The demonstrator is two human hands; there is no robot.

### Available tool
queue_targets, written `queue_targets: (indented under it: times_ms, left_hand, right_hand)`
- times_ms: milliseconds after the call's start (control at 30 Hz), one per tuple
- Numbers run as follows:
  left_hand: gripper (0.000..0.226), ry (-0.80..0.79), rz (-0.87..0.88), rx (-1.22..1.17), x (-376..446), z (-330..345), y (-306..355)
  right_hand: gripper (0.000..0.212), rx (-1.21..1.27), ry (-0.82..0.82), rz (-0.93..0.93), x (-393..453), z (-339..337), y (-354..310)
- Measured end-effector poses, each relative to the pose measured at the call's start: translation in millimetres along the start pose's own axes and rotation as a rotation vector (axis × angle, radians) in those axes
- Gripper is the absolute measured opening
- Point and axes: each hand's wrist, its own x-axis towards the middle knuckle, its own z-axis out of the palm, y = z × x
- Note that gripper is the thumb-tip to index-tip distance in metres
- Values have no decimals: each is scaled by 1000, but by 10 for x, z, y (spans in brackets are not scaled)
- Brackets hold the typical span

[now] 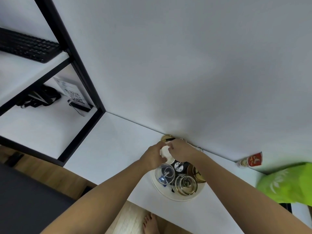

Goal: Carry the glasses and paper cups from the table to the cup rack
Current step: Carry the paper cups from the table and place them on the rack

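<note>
White bench (108, 149) runs along a pale wall, carrying a round cream cup rack (168, 194) with clear glasses upended on its pegs. Your left hand (152, 157) and right hand (181, 150) meet above its far edge, each grip closed on a small white paper cup (164, 151). One upturned clear glass (165, 173) sits just below your left hand.

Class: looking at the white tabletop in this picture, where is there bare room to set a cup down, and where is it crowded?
Free: the tabletop between the black shelf frame and the round cup rack, and the strip between the rack and the green bag. Crowded: the rack itself, full of upturned glasses, where both hands grip a paper cup.
</note>
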Motion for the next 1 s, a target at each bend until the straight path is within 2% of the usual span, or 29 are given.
queue_targets:
  times_ms: [233, 400, 700, 1000]
  left_hand:
    - [53, 33, 30, 18, -65, -120, 78]
    - [51, 65, 99, 107, -136, -403, 300]
    - [53, 368, 251, 360, -479, -1451, 1220]
    - [53, 773, 418, 497, -1458, -2667, 2427]
  right_hand:
    - [34, -12, 80, -56, -96, -1, -21]
    - [42, 22, 143, -98, -187, -166, -100]
    - [44, 89, 445, -346, -750, -1106, -657]
    - [44, 87, 768, -677, -1723, -2221, -1347]
